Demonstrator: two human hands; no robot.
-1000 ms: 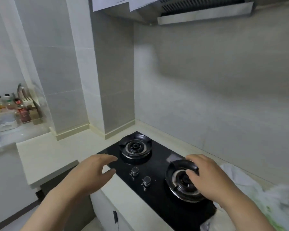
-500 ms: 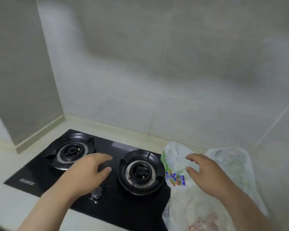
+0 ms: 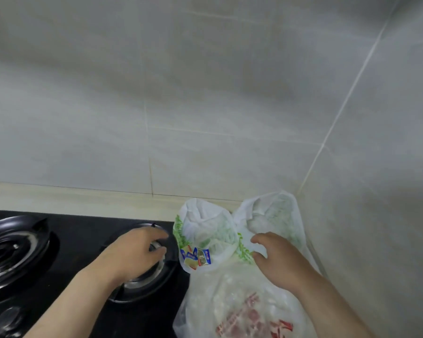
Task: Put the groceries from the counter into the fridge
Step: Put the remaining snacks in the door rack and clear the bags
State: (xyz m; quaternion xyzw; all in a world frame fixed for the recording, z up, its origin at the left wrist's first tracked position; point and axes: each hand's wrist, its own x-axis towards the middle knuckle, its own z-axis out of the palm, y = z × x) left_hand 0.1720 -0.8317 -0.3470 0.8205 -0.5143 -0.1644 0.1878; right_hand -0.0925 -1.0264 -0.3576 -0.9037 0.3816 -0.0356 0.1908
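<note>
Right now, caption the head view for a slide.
Bare left hand above a burner, right hand at the bags beside the stove.

- Left burner (image 3: 12, 250): cut by the left edge, so only part shows.
- Right burner (image 3: 144, 286): its middle is hidden under the left hand (image 3: 137, 252).
- Knob (image 3: 9, 320): blurred, markings unreadable.
- Stove (image 3: 83, 235): near side runs off the bottom edge.
- Front bag (image 3: 242, 301): base cut by the bottom edge. Red patches show through cloudy film, contents unclear.
- Packets (image 3: 195, 257): blue and yellow, print too small to read.
- Rear bag (image 3: 276, 213): lower part is hidden behind the right hand (image 3: 276, 258). Contents cannot be told.
- Right fingertips (image 3: 255, 240): contact with the plastic cannot be told.
- Both forearms: cut by the bottom edge.
</note>
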